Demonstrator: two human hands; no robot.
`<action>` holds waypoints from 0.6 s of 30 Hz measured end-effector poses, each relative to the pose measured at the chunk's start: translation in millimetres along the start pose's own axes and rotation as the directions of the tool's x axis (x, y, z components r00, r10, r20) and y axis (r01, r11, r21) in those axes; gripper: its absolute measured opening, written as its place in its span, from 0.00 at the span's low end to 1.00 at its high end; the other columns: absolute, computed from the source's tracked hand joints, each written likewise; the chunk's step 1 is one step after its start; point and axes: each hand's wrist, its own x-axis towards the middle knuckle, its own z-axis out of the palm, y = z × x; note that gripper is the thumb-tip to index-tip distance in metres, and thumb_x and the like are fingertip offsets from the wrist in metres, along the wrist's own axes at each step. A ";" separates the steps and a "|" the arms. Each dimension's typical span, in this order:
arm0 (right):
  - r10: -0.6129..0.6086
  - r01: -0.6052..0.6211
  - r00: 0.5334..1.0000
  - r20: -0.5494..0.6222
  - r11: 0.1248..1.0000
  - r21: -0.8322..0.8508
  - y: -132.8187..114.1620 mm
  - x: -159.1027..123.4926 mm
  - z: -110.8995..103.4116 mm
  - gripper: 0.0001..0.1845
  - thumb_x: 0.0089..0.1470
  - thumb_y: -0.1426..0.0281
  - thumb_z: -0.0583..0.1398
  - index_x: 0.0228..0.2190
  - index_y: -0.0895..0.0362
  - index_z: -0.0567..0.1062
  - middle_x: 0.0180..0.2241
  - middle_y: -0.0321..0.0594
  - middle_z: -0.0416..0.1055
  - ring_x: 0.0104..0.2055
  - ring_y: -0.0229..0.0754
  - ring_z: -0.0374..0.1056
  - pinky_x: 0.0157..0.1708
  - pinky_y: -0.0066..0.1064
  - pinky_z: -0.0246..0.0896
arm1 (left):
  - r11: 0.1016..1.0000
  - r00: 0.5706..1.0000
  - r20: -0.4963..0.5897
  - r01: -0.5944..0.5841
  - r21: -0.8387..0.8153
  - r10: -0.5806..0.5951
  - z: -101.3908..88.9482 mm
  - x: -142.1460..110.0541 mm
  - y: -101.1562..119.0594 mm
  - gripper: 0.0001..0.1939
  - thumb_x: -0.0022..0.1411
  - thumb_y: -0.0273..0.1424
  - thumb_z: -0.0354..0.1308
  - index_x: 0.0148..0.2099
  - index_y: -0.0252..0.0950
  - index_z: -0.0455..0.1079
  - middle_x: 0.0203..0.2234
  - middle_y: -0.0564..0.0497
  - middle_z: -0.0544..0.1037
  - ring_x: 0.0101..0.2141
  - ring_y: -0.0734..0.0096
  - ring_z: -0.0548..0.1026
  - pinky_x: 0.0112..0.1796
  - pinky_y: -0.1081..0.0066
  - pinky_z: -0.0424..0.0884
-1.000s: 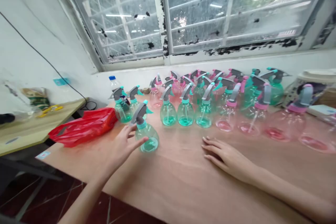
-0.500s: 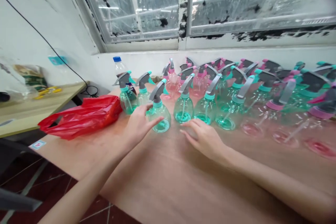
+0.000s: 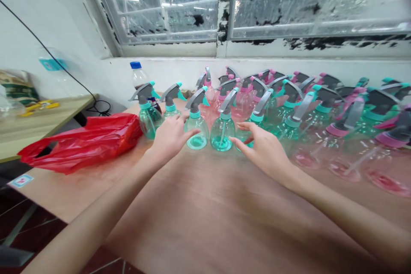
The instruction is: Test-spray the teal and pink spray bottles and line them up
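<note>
In the head view, my left hand (image 3: 170, 135) is at the left side of a clear green spray bottle (image 3: 197, 139) with a grey trigger head. Its thumb is stretched out in front of the bottle and apart from the fingers; whether it touches the bottle I cannot tell. Beside that one stands another green spray bottle (image 3: 222, 130), between my two hands. My right hand (image 3: 268, 147) is open, thumb and fingers apart, in front of a third green spray bottle (image 3: 257, 116), partly covering it. All these bottles stand upright on the table (image 3: 192, 205).
Several pink spray bottles (image 3: 340, 137) and more green ones crowd the right side and back. At left lies a red plastic bag (image 3: 83, 141). A blue-capped bottle (image 3: 136, 72) stands by the wall. A side table (image 3: 61, 115) is at far left, a window (image 3: 173, 4) behind.
The green spray bottle by my left hand has shifted back, level with its neighbour. My right hand has moved right and away from me, toward the third bottle. The view has shifted slightly.
</note>
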 end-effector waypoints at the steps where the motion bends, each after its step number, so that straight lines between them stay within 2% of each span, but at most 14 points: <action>1: -0.002 0.002 1.000 0.013 1.000 0.014 -1.0 2.0 0.5 0.23 0.57 0.60 0.61 0.50 0.59 0.70 0.47 0.45 0.76 0.33 0.47 0.75 0.38 0.42 0.68 | 1.000 1.000 -0.006 -0.004 -0.005 0.004 0.5 1.6 0.0 0.28 0.63 0.46 0.57 0.56 0.30 0.68 0.46 0.38 0.77 0.51 0.46 0.73 0.48 0.57 0.69; 5: -0.019 0.015 0.998 0.061 0.997 0.072 -4.8 9.9 7.7 0.29 0.57 0.61 0.60 0.56 0.63 0.66 0.50 0.50 0.74 0.33 0.46 0.75 0.40 0.43 0.69 | 1.000 1.000 -0.017 -0.007 -0.022 0.006 3.2 5.6 -0.5 0.26 0.64 0.46 0.56 0.55 0.31 0.67 0.46 0.39 0.78 0.49 0.48 0.75 0.44 0.59 0.71; 9: -0.003 -0.001 0.999 0.040 0.997 0.082 -7.6 17.6 17.7 0.33 0.57 0.60 0.59 0.59 0.63 0.62 0.57 0.54 0.68 0.44 0.53 0.74 0.46 0.46 0.67 | 0.999 1.000 -0.030 0.005 -0.040 -0.006 6.2 6.6 0.5 0.26 0.64 0.46 0.56 0.55 0.31 0.67 0.46 0.39 0.78 0.47 0.49 0.76 0.43 0.60 0.71; 12: 0.021 -0.023 0.999 0.034 0.998 0.055 -10.2 24.6 23.7 0.36 0.57 0.59 0.59 0.61 0.66 0.60 0.57 0.59 0.67 0.53 0.60 0.68 0.49 0.49 0.65 | 0.998 0.999 -0.032 0.012 -0.054 -0.014 6.9 3.7 2.0 0.27 0.64 0.45 0.56 0.58 0.31 0.65 0.48 0.39 0.77 0.48 0.49 0.76 0.45 0.60 0.71; 15: 0.061 -0.062 0.997 0.055 0.998 0.012 -12.8 32.0 28.4 0.39 0.57 0.59 0.59 0.62 0.69 0.58 0.57 0.64 0.65 0.57 0.63 0.65 0.50 0.50 0.63 | 0.998 0.999 -0.033 0.031 -0.059 -0.033 4.8 -3.6 2.7 0.29 0.64 0.45 0.57 0.60 0.31 0.63 0.51 0.38 0.75 0.50 0.48 0.75 0.47 0.58 0.70; 18: 0.095 -0.095 0.993 0.075 0.995 -0.008 -14.7 37.8 31.8 0.37 0.57 0.60 0.59 0.61 0.69 0.58 0.56 0.65 0.66 0.57 0.64 0.65 0.50 0.49 0.63 | 0.994 0.997 -0.030 0.070 -0.085 -0.073 0.1 -15.5 2.0 0.28 0.64 0.42 0.57 0.61 0.33 0.62 0.52 0.40 0.73 0.49 0.50 0.75 0.46 0.58 0.71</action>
